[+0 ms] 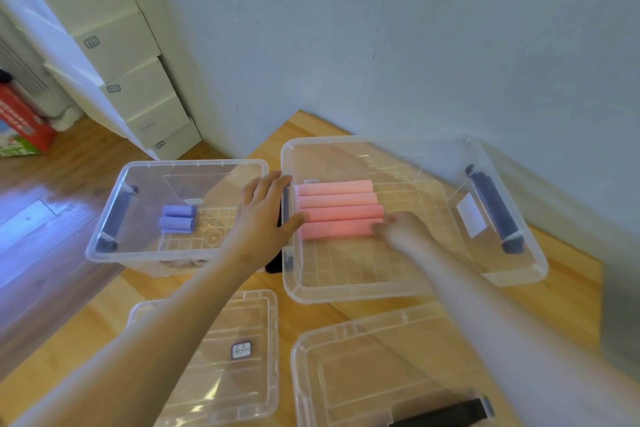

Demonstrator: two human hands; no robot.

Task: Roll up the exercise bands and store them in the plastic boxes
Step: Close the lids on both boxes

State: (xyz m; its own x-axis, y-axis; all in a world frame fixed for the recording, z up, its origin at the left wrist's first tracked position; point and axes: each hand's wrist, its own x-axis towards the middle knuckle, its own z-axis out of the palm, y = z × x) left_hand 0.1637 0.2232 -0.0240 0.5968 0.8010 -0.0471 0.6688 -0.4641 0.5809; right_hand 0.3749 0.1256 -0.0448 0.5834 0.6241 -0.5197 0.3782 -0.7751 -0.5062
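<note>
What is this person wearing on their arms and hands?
No sleeves show: both arms are bare to the picture's edge. The left hand wears no glove, watch or ring that I can see. The right hand is ungloved too, but blurred, so small details are unclear.

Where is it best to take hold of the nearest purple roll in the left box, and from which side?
Probably from above, through the open top of the left box: the nearest purple roll lies flat against another, so pinch its two free ends.
</note>
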